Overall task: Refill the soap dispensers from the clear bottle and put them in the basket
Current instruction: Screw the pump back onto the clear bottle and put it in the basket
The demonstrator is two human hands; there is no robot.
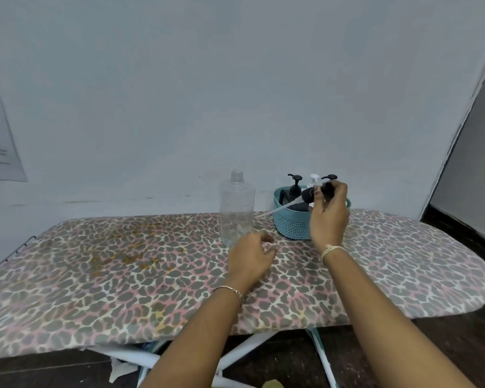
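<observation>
Soap dispensers [295,189] stand in a round teal basket [291,225] with a perforated plastic wall, at the far edge of an ironing board [123,264] covered in leopard-print fabric. Three pump tops show above the rim: two black, one white. The right hand [329,217] holds a fourth pump head [310,195], black, over the basket, fingers pinching it, its thin white tube slanting left. One clear bottle [237,208], ribbed-necked and uncapped, stands upright left of the basket. The left hand [249,260] hovers near its base, fingers loosely curled, holding nothing.
</observation>
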